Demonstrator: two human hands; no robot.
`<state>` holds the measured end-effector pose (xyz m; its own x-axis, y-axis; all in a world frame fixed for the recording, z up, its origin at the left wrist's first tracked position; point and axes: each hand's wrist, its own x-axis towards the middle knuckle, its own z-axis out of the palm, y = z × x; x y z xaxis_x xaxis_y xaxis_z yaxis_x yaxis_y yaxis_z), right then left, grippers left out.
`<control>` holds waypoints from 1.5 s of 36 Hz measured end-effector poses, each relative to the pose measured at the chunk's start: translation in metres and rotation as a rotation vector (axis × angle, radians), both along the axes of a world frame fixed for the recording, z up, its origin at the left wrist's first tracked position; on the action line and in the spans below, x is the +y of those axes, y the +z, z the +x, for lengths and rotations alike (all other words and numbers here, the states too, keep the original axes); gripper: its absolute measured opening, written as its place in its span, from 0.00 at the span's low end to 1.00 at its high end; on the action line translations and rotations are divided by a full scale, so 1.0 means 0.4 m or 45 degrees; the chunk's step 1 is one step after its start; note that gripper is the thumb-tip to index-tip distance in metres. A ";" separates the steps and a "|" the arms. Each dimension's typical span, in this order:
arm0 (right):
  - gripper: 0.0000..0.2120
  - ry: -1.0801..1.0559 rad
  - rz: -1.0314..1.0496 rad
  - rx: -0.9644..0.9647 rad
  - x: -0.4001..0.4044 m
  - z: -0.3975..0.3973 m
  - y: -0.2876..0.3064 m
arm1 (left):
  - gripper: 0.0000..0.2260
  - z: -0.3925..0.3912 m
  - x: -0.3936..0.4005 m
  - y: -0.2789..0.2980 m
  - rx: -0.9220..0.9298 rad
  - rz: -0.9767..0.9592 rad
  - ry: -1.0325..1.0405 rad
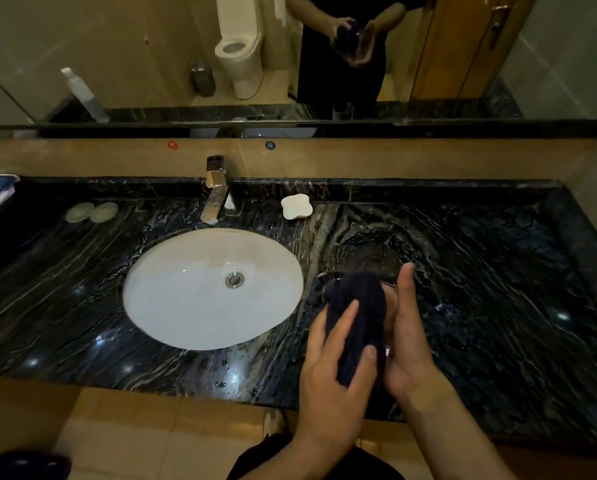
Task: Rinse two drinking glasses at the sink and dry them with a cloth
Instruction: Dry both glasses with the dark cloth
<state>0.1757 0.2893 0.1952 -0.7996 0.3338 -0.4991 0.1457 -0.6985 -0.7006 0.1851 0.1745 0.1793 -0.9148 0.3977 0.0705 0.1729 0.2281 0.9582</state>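
On the black marble tabletop (117, 317), right of the white sink (172, 299), both hands work above the stone. The left hand (335, 368) has its grip clenched around a dark cloth (357, 313), fingers and thumb wrapped over it. Just right, touching the cloth, the right hand (411, 344) cups a clear drinking glass (391, 306), mostly hidden; its fingers are fairly straight along the side. No writing can be read.

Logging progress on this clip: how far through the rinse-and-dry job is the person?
Rinsing looks over: the faucet isn't running. In hand: the left hand rubs a dark cloth on a glass held by the right hand. The second glass's state can't be judged.
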 end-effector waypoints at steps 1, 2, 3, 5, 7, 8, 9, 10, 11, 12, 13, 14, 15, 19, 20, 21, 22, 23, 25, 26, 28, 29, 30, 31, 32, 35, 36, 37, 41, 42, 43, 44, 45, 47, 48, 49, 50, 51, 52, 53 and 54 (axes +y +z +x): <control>0.37 0.015 -0.019 -0.003 0.005 -0.002 0.000 | 0.23 0.005 -0.003 -0.001 -0.014 0.014 -0.009; 0.33 0.041 -0.041 0.007 0.007 -0.002 -0.003 | 0.22 0.005 -0.004 -0.001 -0.041 0.043 -0.007; 0.31 0.065 -0.062 0.014 0.007 -0.002 -0.005 | 0.21 0.001 -0.003 0.002 -0.086 0.079 0.008; 0.30 0.082 -0.091 0.006 0.006 -0.001 -0.014 | 0.18 -0.017 0.008 0.021 -0.215 0.162 0.069; 0.31 0.095 -0.118 0.007 0.007 0.000 -0.020 | 0.16 -0.047 0.023 0.041 -0.342 0.257 0.129; 0.30 0.106 -0.121 0.009 0.009 0.000 -0.026 | 0.16 -0.066 0.030 0.046 -0.423 0.312 0.149; 0.30 0.119 -0.108 0.001 0.009 0.001 -0.028 | 0.16 -0.085 0.036 0.052 -0.529 0.368 0.158; 0.31 0.137 -0.092 -0.009 0.011 0.002 -0.035 | 0.15 -0.105 0.042 0.058 -0.648 0.411 0.167; 0.33 0.156 -0.087 -0.028 0.010 0.002 -0.035 | 0.13 -0.124 0.047 0.066 -0.756 0.436 0.178; 0.36 0.177 -0.090 -0.046 0.012 0.001 -0.041 | 0.12 -0.142 0.050 0.069 -0.843 0.440 0.190; 0.39 0.189 -0.088 -0.076 0.011 0.000 -0.043 | 0.11 -0.157 0.053 0.073 -0.912 0.438 0.190; 0.40 0.199 -0.090 -0.095 0.012 -0.002 -0.050 | 0.10 -0.170 0.056 0.073 -0.966 0.433 0.183; 0.39 0.191 -0.086 -0.111 0.009 -0.003 -0.051 | 0.09 -0.180 0.059 0.070 -1.002 0.419 0.180; 0.30 0.094 -0.014 -0.135 -0.013 -0.005 -0.055 | 0.10 -0.189 0.075 0.034 -0.749 0.127 0.189; 0.28 0.070 0.016 -0.121 -0.018 -0.005 -0.052 | 0.11 -0.183 0.074 0.031 -0.642 0.054 0.163; 0.25 0.051 0.035 -0.101 -0.021 -0.005 -0.046 | 0.12 -0.173 0.072 0.030 -0.550 0.015 0.128; 0.23 0.031 0.048 -0.079 -0.022 -0.005 -0.044 | 0.13 -0.161 0.070 0.029 -0.474 0.003 0.091; 0.23 -0.013 0.047 -0.074 -0.020 -0.004 -0.041 | 0.13 -0.145 0.067 0.029 -0.415 0.009 0.059; 0.32 -0.114 0.016 -0.080 -0.010 -0.007 -0.042 | 0.16 -0.110 0.058 0.023 -0.306 0.031 0.032; 0.39 -0.151 -0.003 -0.093 -0.005 -0.011 -0.040 | 0.17 -0.092 0.052 0.016 -0.248 0.035 0.032; 0.48 -0.183 -0.042 -0.111 0.008 -0.017 -0.040 | 0.19 -0.054 0.040 -0.002 -0.145 0.022 0.028; 0.48 -0.176 -0.070 -0.109 0.014 -0.019 -0.038 | 0.19 -0.037 0.032 -0.010 -0.115 0.015 0.018; 0.45 -0.166 -0.089 -0.105 0.020 -0.019 -0.041 | 0.19 -0.025 0.025 -0.015 -0.110 0.026 0.006; 0.42 -0.143 -0.104 -0.087 0.024 -0.017 -0.042 | 0.19 -0.018 0.020 -0.016 -0.124 0.058 -0.006; 0.39 -0.107 -0.115 -0.061 0.023 -0.015 -0.043 | 0.19 -0.016 0.016 -0.012 -0.145 0.094 -0.019; 0.35 0.010 -0.117 -0.039 0.013 -0.002 -0.057 | 0.18 -0.041 0.014 0.006 -0.262 0.175 0.068; 0.36 0.046 -0.130 -0.035 0.010 0.002 -0.057 | 0.18 -0.058 0.015 0.011 -0.361 0.219 0.120; 0.36 0.081 -0.153 -0.022 0.007 0.004 -0.056 | 0.17 -0.076 0.016 0.017 -0.475 0.263 0.161; 0.38 0.176 -0.235 -0.027 -0.011 0.008 -0.054 | 0.10 -0.159 0.019 0.052 -0.744 0.313 0.235; 0.39 0.182 -0.224 -0.048 -0.018 0.008 -0.060 | 0.10 -0.177 0.021 0.058 -0.788 0.330 0.246; 0.38 0.184 -0.180 -0.076 -0.024 0.007 -0.066 | 0.09 -0.192 0.025 0.062 -0.815 0.332 0.254; 0.37 0.164 -0.119 -0.107 -0.030 0.005 -0.069 | 0.09 -0.202 0.029 0.062 -0.827 0.323 0.262; 0.33 0.143 -0.056 -0.123 -0.034 0.003 -0.069 | 0.09 -0.210 0.034 0.057 -0.801 0.282 0.264; 0.28 0.109 0.039 -0.138 -0.041 0.000 -0.072 | 0.10 -0.213 0.041 0.046 -0.623 0.114 0.232; 0.28 0.114 0.073 -0.130 -0.047 -0.002 -0.067 | 0.11 -0.209 0.041 0.042 -0.522 0.033 0.204; 0.28 0.121 0.083 -0.121 -0.052 -0.004 -0.063 | 0.14 -0.204 0.039 0.036 -0.448 -0.023 0.177; 0.28 0.121 0.077 -0.104 -0.054 -0.004 -0.058 | 0.16 -0.194 0.037 0.033 -0.414 -0.042 0.154; 0.27 0.106 0.051 -0.074 -0.055 -0.003 -0.053 | 0.16 -0.183 0.035 0.030 -0.387 -0.030 0.130; 0.27 0.070 0.019 -0.063 -0.053 -0.001 -0.050 | 0.16 -0.167 0.033 0.030 -0.348 -0.010 0.095; 0.28 0.029 -0.021 -0.043 -0.051 -0.001 -0.049 | 0.15 -0.149 0.030 0.034 -0.299 0.010 0.053; 0.30 -0.006 -0.066 -0.017 -0.050 -0.001 -0.053 | 0.16 -0.130 0.026 0.038 -0.252 0.031 0.018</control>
<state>0.1754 0.2693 0.1741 -0.7910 0.3111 -0.5268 0.1515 -0.7347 -0.6613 0.1332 0.1848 0.1945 -0.9171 0.3854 -0.1016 -0.0220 0.2054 0.9784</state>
